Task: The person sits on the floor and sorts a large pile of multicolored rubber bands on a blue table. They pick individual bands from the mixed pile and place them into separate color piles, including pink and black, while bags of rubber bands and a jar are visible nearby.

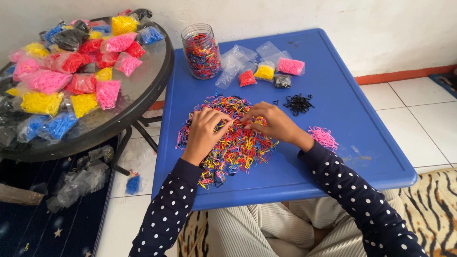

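Note:
A heap of small mixed-colour elastic bands [233,143] lies in the middle of a blue plastic table [342,123]. My left hand [205,132] rests on the heap's left side, fingers curled into the bands. My right hand [271,123] lies on the heap's upper right, fingertips pinching among the bands near the left hand's fingers. A small pile of black bands [298,103] sits just beyond my right hand. A small pile of pink bands [323,137] lies to its right.
A glass jar of mixed bands [202,51] stands at the table's back left, with empty and filled small plastic bags [264,66] beside it. A round glass table [143,95] on the left holds several bags of sorted coloured bands [71,71]. Loose bags [81,181] lie on the floor.

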